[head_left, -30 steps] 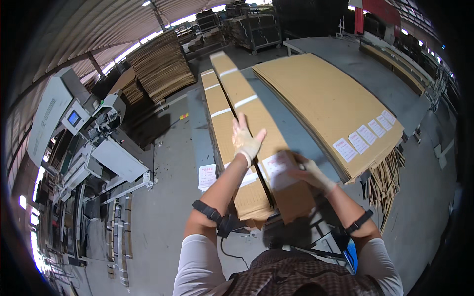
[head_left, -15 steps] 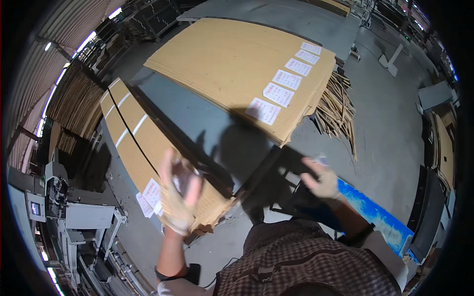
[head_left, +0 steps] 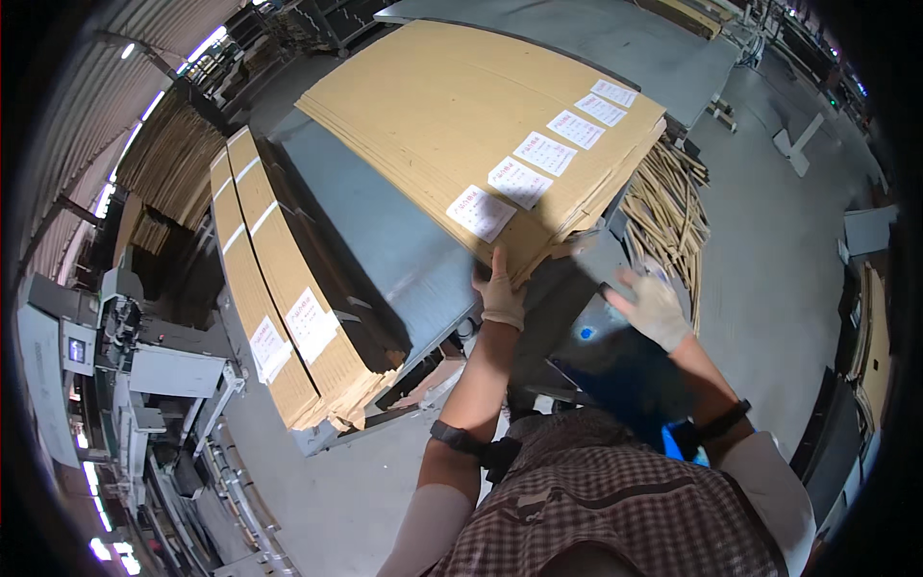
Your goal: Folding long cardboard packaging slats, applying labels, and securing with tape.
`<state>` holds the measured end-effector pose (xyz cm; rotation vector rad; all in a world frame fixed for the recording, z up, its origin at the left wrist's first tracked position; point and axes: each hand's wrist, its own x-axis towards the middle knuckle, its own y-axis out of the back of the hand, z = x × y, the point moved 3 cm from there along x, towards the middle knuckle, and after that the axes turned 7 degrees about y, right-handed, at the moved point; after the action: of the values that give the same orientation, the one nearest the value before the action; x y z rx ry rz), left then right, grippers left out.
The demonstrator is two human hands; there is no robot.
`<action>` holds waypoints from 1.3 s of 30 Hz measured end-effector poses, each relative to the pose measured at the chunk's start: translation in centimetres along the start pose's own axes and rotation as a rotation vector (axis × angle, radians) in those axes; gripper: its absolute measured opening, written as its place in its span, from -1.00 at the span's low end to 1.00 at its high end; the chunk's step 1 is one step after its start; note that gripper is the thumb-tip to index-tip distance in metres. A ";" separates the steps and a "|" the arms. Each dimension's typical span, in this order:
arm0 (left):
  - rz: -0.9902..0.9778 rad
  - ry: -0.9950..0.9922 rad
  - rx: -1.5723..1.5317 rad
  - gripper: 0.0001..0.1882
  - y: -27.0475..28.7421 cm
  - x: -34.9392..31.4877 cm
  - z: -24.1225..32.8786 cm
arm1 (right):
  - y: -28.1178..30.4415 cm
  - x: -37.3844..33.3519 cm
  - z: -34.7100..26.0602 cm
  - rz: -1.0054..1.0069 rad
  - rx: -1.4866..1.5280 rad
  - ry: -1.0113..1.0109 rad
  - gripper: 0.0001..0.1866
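Observation:
A wide stack of flat brown cardboard sheets (head_left: 433,106) lies on the grey table (head_left: 351,216). Several white paper labels (head_left: 519,182) run in a row along its right-hand side. At the stack's near corner my gloved left hand (head_left: 502,296) has its thumb on top, and its fingers are curled at the edge of the sheets. My right hand (head_left: 658,310), also gloved, hovers to the right of that corner with thumb and fingers apart. A blurred pale patch shows by its fingers; what it is I cannot make out.
Two narrow strapped cardboard bundles (head_left: 279,279) with labels lie along the table's left side. A heap of thin cardboard strips (head_left: 673,207) sits beyond my right hand. Machinery (head_left: 173,365) stands at the left, more stacked cardboard (head_left: 159,154) behind it.
My left hand has left the narrow bundles, moving right to the wide stack's near corner. My right hand has shifted slightly right and up. The narrow bundles are now uncovered.

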<state>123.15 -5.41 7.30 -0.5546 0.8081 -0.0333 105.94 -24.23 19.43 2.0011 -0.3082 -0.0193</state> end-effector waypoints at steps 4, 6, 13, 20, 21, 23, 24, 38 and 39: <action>0.060 0.000 -0.006 -0.37 -2.3 1.4 -1.2 | -1.6 13.1 -5.4 0.496 0.220 0.389 -0.66; 0.006 0.030 0.043 -0.44 -1.7 2.4 -1.3 | -3.8 17.5 -5.3 0.313 0.131 0.344 -0.64; 0.013 -0.086 -0.016 -0.36 0.0 -2.8 -4.3 | -4.8 19.5 -4.2 -0.109 -0.012 0.266 -0.56; -0.122 -0.376 0.471 -0.14 4.8 -3.7 -3.0 | 0.6 12.4 -4.0 0.117 0.084 0.462 -0.57; -0.151 -0.416 0.481 -0.08 4.5 -2.5 -2.2 | 0.3 10.8 -2.6 0.028 0.085 0.397 -0.57; -0.159 -0.356 0.356 0.05 2.5 -1.6 -1.3 | -2.4 9.5 2.7 -0.219 0.168 0.351 -0.58; -0.067 -0.155 0.141 0.06 -1.6 -3.6 -0.9 | -6.8 9.8 7.9 -0.367 0.242 0.345 -0.59; 0.039 -0.231 0.337 -0.28 3.0 -5.0 -8.4 | -3.8 7.2 4.5 -0.482 -0.138 0.154 -0.59; 0.036 -0.145 0.299 -0.32 1.0 -6.3 -7.3 | -2.1 6.7 4.7 -0.451 0.092 0.168 -0.51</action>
<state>113.54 -6.45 6.99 -0.2559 0.6568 -0.0789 112.14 -29.08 16.31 2.1106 0.2573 -0.1228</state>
